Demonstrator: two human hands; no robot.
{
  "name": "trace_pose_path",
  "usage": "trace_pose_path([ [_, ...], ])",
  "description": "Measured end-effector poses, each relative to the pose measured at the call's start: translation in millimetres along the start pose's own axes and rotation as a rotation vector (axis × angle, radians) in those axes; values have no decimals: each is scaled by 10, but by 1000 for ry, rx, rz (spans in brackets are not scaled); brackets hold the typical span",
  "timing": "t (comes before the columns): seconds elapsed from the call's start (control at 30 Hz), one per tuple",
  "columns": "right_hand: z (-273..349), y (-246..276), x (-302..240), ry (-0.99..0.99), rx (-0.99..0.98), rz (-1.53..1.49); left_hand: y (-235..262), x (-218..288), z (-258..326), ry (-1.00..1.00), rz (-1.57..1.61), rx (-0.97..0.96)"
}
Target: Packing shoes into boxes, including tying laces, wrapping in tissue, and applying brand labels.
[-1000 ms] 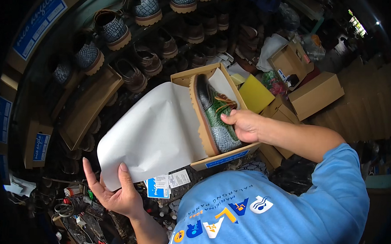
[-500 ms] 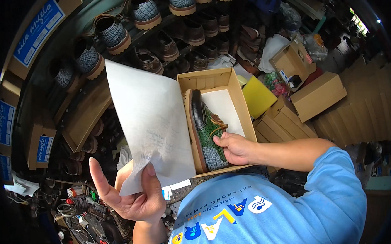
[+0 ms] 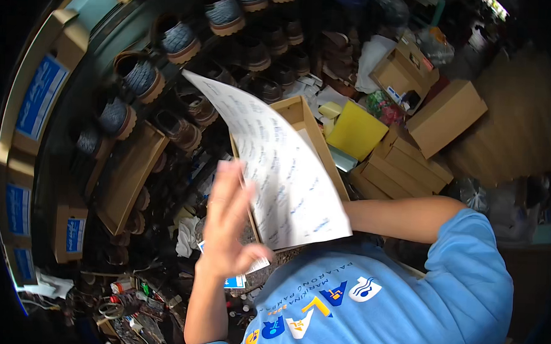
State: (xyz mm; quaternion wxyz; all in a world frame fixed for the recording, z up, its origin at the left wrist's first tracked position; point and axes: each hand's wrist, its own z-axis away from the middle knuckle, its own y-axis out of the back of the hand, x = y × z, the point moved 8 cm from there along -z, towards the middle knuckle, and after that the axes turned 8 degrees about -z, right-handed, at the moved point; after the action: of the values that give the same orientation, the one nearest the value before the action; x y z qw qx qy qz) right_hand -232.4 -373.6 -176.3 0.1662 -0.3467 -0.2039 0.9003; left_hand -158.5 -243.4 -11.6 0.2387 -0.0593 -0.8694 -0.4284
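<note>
A person in a blue shirt leans over 1 open cardboard box. 1 white paper sheet, covered in rows of blue marks, arches across the box and hides most of its opening. The paper's far corner lifts to the upper left; its near edge comes close to the shirt. The left hand is raised beside the paper's left edge, pinching nothing, its fingers stretched upward and its thumb out to the side. The right forearm reaches in and disappears behind the sheet.

The paper looks light, thin and springy, likely to curl, crease or tear; a gentle pinch at a free edge or 2 corners should suit it. The box looks light but fairly stiff, best held by its side walls, which could buckle if squeezed.

The right hand is hidden, so I cannot tell how its fingers stand or what lies under the paper. Blur leaves it unclear whether the left fingertips touch the sheet. The shelved shoes sink into shadow, some cut off above.
</note>
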Motion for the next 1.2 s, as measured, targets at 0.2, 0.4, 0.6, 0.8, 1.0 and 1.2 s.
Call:
trace_pose_path([
  [0.2, 722, -158, -452, 639, 122, 1194, -215, -904, -316, 247, 18, 37],
  [0.4, 878, -104, -506, 871, 209, 1102, -494, -2298, -612, 636, 920, 163],
  [0.6, 872, -169, -149, 887, 4, 1333, -781, -2090, -983, 575, 1047, 55],
  [0.8, 944, -141, -105, 861, -5, 1293, -912, -1204, -1288, 129, -61, -85],
  [1.0, 1067, -170, -178, 1067, 71, 1295, -1427, -603, -658, -69, -308, -618],
  [1.2, 1164, -245, -99, 1017, -95, 1366, -2030, -768, -588, 41, -493, -859],
])
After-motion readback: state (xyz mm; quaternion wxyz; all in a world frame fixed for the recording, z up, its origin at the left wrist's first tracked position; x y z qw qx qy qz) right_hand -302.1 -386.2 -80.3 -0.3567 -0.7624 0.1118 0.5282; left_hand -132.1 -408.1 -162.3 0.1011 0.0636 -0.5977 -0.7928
